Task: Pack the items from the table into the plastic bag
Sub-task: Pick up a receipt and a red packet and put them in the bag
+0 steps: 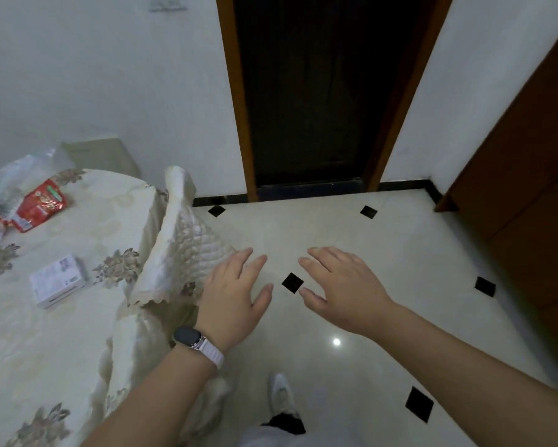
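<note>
The table (29, 350) stands on my left, covered all over by a cream tablecloth (87, 227) printed with brownish flower sprays. At its far left lies a crumpled clear plastic bag (3, 188). A red snack packet (40, 204) lies flat beside it, its near-left end touching the bag's edge. Nearer to me and well apart from those two, a small white box (60, 280) with printed labels lies flat on the cloth. Along the table's right edge a quilted flap (181, 250) with a scalloped hem stands up, and below it the cloth hangs down in folds over the edge.
</note>
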Demonstrator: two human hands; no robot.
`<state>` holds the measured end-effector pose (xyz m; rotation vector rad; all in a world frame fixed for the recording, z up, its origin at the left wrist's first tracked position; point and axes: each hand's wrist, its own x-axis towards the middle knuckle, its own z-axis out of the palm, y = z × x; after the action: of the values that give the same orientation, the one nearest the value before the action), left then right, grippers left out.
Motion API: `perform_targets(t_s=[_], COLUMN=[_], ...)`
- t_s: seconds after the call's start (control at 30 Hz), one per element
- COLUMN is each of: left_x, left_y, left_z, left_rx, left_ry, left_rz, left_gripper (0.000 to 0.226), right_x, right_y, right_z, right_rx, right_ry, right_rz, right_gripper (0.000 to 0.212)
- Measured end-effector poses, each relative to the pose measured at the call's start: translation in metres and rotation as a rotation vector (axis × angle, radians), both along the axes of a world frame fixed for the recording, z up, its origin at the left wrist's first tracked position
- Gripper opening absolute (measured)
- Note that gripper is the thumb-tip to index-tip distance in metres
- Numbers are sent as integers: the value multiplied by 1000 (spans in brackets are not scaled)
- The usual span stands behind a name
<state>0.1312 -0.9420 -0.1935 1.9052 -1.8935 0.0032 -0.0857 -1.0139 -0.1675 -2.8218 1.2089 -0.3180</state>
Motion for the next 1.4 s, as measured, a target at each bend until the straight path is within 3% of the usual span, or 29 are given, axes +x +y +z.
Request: perform_targets(t_s=[0.17,0.47,0.97,1.4], left_x=[29,59,66,143], left_y=[-87,-205,-433,-493], left_z=[3,15,33,39], left_rx=[-13,10,98,37], left_ry=[-17,-122,-314,-283], left_rz=[-24,-11,203,473], left_gripper=[49,49,47,44], right_x=[34,58,92,223], right_y=[-87,-211,-498,-606], right_z=[10,15,2,8], right_rx=[-12,2,0,25], right_ry=[77,40,-14,-82], right_rz=[21,49,375,643], right_gripper=[56,56,53,52])
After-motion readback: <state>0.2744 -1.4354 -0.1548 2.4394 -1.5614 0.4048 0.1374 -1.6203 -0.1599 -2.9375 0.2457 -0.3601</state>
